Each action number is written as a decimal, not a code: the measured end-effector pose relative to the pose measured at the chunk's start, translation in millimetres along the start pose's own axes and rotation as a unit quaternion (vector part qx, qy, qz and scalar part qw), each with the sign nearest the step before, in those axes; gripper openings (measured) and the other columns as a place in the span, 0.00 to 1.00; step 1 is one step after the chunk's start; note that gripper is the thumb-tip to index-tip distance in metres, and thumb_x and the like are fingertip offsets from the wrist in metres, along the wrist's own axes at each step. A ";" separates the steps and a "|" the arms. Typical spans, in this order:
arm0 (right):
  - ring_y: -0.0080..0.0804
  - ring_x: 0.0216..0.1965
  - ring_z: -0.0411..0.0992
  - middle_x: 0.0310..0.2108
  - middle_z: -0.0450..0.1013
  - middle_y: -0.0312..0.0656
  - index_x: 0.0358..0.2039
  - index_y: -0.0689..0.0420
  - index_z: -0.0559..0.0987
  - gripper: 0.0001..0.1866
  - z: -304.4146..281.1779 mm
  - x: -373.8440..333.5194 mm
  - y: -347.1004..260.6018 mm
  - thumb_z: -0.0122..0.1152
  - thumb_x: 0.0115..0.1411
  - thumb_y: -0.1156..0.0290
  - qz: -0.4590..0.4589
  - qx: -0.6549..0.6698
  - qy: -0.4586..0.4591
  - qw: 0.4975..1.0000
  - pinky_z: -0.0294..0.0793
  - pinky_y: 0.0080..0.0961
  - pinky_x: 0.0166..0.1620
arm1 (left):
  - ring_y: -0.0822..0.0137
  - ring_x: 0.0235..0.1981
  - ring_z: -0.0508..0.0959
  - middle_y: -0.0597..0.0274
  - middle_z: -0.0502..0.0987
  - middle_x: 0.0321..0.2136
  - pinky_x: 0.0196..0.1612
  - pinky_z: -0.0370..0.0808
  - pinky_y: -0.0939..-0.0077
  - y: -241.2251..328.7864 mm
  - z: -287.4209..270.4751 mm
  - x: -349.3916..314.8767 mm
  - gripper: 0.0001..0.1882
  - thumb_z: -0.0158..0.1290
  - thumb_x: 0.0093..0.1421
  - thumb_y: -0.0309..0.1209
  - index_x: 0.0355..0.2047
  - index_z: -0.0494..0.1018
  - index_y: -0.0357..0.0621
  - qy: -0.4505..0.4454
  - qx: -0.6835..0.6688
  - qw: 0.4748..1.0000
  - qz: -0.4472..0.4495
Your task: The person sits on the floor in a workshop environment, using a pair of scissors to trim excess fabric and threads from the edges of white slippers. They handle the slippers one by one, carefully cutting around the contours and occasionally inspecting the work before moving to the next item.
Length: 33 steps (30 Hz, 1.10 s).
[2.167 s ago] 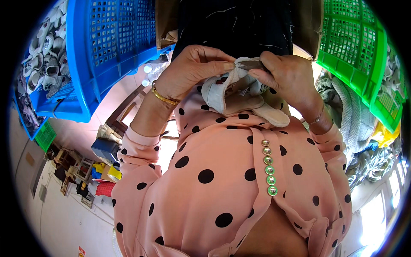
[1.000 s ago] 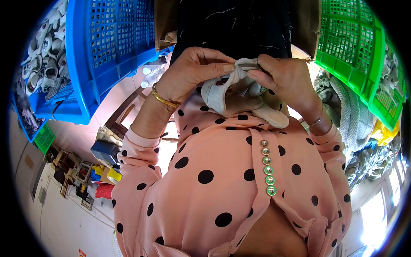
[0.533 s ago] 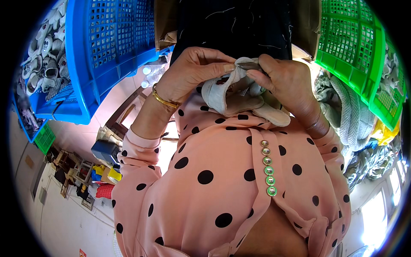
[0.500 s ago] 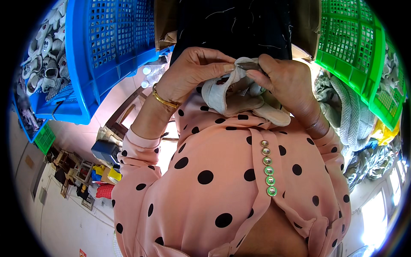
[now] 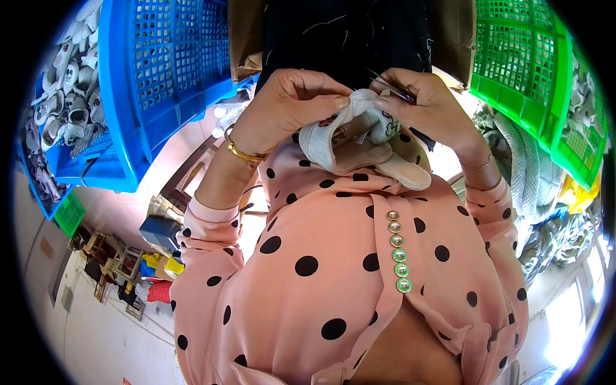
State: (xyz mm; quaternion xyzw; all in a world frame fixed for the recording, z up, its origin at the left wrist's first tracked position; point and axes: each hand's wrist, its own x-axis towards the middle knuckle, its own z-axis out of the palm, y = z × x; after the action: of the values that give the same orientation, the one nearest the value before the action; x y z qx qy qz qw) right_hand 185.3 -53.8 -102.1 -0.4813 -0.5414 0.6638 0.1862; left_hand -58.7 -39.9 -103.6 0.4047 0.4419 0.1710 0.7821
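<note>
The left hand (image 5: 289, 106) pinches the rim of a small pale shoe (image 5: 317, 146) in front of the polka-dot shirt (image 5: 346, 256), its fingertips hiding the gripped bit. The right hand (image 5: 436, 112) is closed around a thin dark tool (image 5: 403, 95), mostly covered by fingers, so its kind is unclear. The blue basket (image 5: 119, 96) and green basket (image 5: 558, 128) are cut off above.
</note>
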 end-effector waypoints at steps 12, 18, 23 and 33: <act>0.10 0.27 0.62 0.24 0.67 0.29 0.37 0.64 0.76 0.10 -1.4 8.0 -14.1 0.58 0.64 0.68 0.056 -0.012 -0.032 0.998 0.65 0.11 0.30 | 0.73 0.32 0.80 0.61 0.82 0.30 0.34 0.75 0.84 15.8 4.1 3.7 0.08 0.58 0.59 0.28 0.36 0.79 0.37 0.253 0.451 0.830 0.210; 0.17 0.25 0.66 0.21 0.71 0.40 0.35 0.68 0.76 0.12 8.0 7.3 -10.9 0.57 0.61 0.69 0.035 -0.018 0.005 0.999 0.69 0.20 0.30 | 0.73 0.28 0.77 0.62 0.79 0.25 0.29 0.72 0.82 6.7 14.1 0.2 0.12 0.58 0.60 0.36 0.33 0.79 0.38 0.122 0.221 0.961 0.117; 0.32 0.25 0.75 0.23 0.74 0.46 0.38 0.64 0.74 0.15 17.5 -1.1 -2.7 0.59 0.60 0.64 -0.046 -0.119 0.126 0.984 0.71 0.26 0.29 | 0.80 0.23 0.74 0.66 0.78 0.24 0.27 0.71 0.87 -1.1 8.5 4.7 0.12 0.57 0.61 0.34 0.36 0.79 0.37 0.042 0.133 0.989 0.047; 0.34 0.22 0.74 0.23 0.74 0.42 0.40 0.59 0.73 0.16 24.0 -5.2 -0.5 0.66 0.56 0.64 -0.060 -0.303 0.212 0.927 0.73 0.24 0.28 | 0.82 0.21 0.74 0.66 0.79 0.24 0.24 0.68 0.92 -2.6 0.8 -3.8 0.12 0.59 0.58 0.33 0.38 0.81 0.37 0.015 -0.050 0.998 -0.032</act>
State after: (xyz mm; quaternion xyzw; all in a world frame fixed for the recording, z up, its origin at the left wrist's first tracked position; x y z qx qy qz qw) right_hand 167.4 -70.7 -100.6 -0.6106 -0.6926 0.3383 0.1816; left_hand -60.4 -44.3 -103.3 0.3480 0.4570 0.1735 0.8000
